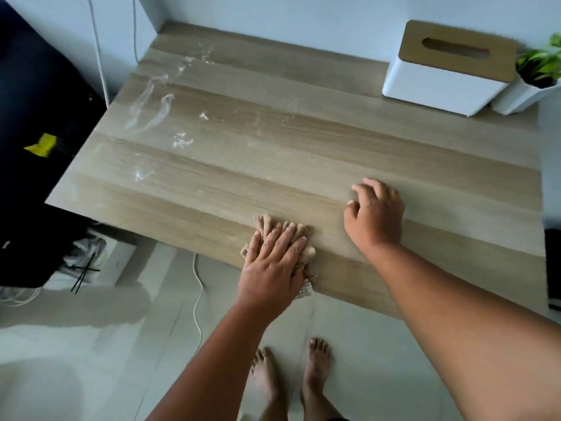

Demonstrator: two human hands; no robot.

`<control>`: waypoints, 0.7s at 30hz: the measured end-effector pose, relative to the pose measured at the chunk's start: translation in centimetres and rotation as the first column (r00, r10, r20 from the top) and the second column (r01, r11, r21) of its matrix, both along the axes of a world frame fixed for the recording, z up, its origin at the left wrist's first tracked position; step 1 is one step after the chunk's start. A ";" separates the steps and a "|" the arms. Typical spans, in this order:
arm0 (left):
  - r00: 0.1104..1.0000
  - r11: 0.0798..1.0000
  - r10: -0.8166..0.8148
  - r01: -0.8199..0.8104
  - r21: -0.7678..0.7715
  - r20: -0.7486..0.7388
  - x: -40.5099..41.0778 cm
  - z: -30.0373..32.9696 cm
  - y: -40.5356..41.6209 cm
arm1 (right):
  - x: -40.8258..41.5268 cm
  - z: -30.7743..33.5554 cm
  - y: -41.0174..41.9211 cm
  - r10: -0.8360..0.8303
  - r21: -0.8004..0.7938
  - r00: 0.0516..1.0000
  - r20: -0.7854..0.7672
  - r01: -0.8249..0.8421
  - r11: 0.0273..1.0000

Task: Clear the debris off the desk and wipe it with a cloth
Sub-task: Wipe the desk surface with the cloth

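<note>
Where white powder (158, 107) streaks it, the wooden desk (273, 153) meets pale walls (303, 10).

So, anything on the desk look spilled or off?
Yes: white powdery smears and specks streak the desk's far-left part, not yet wiped. The left hand presses the cloth at the near edge.

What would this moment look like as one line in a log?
left hand: presses cloth flat, desk near edge | right hand: empty | white smears: left
</note>
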State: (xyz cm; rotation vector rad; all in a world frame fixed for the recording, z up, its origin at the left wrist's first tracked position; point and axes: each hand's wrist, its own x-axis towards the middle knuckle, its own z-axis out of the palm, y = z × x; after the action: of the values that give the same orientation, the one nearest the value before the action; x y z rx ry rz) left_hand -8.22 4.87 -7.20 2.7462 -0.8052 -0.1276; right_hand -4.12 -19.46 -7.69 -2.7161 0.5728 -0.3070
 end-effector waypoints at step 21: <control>0.963 0.954 0.268 -0.267 0.138 0.012 15.3 -1.2 -0.6 | 6.6 -2.4 3.5 -0.148 -0.152 0.971 -0.188 0.120 0.981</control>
State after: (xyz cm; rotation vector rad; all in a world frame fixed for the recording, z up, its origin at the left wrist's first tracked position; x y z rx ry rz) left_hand 7.11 4.32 -8.40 2.9521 -0.4286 -0.1423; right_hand 2.48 -15.92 -10.10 -2.8686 0.8228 -0.1123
